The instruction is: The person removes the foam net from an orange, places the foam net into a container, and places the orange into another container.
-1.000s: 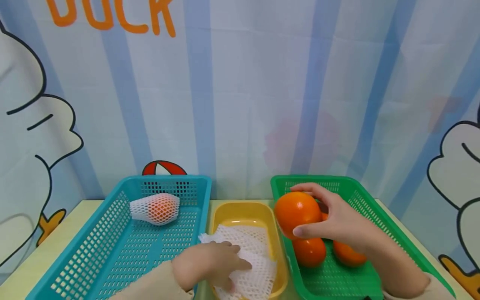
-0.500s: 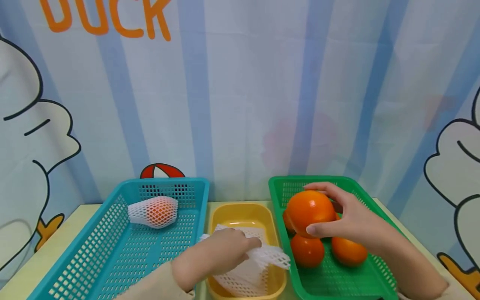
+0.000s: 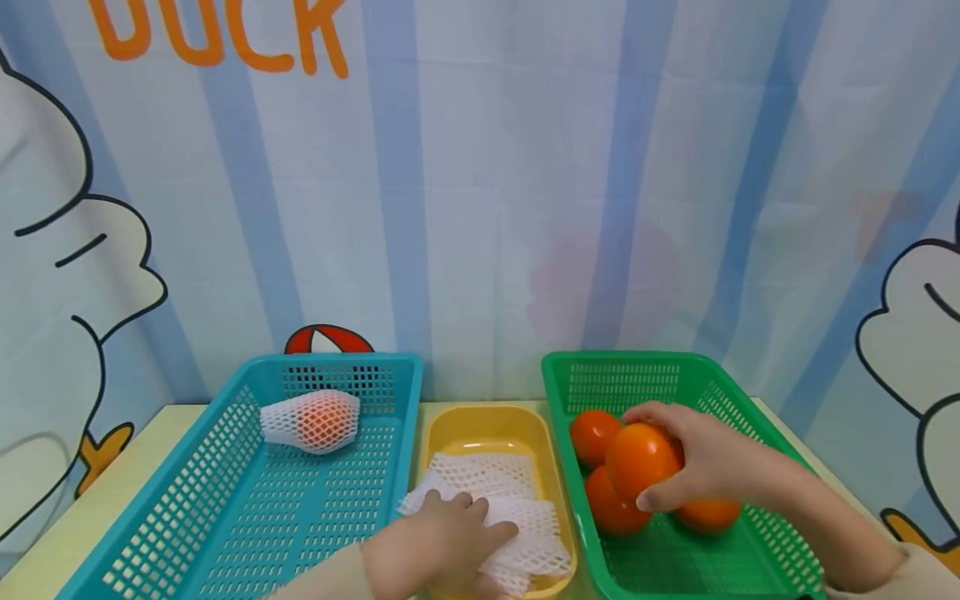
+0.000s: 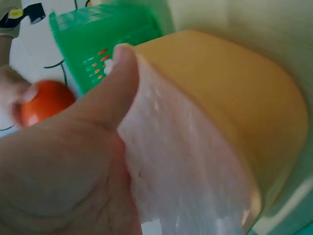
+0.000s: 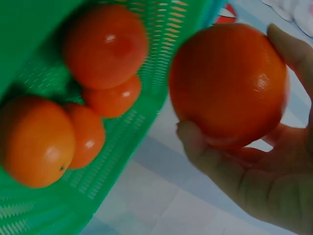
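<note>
In the head view, my left hand (image 3: 450, 542) rests over white foam fruit nets (image 3: 536, 529) in a yellow tray (image 3: 551, 454). Its fingers look spread and loose on the mesh, and the left wrist view shows the thumb (image 4: 122, 73) extended. My right hand (image 3: 712, 458) grips an orange (image 3: 643, 461) above the green basket (image 3: 633, 360). Thumb and fingers curl round that fruit in the right wrist view, where the orange (image 5: 230, 83) hangs apart from the others. Several loose oranges (image 3: 617, 507) lie in the basket beneath it.
At the left stands a blue basket (image 3: 416, 392) with an orange in a foam net (image 3: 324, 422) near its back. All three containers stand side by side on a pale yellow table (image 3: 172, 425). A striped curtain (image 3: 487, 208) hangs behind them.
The right hand has carried its orange rightward and down over the green basket. The left hand lifted a foam net half a second ago; now it lies on the nets with fingers loosened.
</note>
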{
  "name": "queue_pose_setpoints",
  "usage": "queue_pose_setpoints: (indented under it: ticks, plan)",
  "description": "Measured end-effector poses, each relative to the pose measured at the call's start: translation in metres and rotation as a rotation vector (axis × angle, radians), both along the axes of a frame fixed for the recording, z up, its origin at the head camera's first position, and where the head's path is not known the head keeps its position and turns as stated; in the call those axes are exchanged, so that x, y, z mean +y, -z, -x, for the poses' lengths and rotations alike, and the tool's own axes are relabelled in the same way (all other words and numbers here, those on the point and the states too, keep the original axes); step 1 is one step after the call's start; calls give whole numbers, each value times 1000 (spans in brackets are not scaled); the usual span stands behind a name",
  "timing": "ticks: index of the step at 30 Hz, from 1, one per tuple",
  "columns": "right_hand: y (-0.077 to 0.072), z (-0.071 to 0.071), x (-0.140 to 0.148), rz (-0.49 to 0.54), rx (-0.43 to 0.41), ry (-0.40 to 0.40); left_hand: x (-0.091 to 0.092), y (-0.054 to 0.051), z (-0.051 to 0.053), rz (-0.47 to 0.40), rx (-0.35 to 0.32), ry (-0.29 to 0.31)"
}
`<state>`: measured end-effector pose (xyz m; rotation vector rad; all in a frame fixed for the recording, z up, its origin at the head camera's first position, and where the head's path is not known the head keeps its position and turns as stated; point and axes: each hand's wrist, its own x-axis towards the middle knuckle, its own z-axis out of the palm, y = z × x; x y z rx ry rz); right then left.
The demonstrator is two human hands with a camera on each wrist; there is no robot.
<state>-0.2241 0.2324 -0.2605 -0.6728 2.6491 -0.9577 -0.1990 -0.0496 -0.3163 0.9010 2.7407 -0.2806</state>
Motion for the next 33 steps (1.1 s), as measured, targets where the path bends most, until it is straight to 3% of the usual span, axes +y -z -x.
queue_pose_setpoints:
  ticks: [3, 7, 13, 16, 20, 25, 33]
  plan:
    - [11, 2, 3, -164, -1, -53, -5, -7, 1, -62, -19, 7]
    - [21, 2, 6, -310, -68, -49, -14, -24, 2, -153, -47, 17]
    - [46, 10, 14, -391, -116, -86, -38, -49, 2, -265, -114, -81]
    - [60, 15, 21, -412, -117, -107, -55, -56, 3, -309, -94, -112]
    - [68, 13, 21, -374, -133, -65, -79, -58, 5, -351, -48, -110]
    - [66, 6, 15, -342, -131, 2, -100, -54, 9, -402, -29, -115]
    - [70, 9, 28, -261, -136, -81, -122, -46, 16, -487, 14, -122]
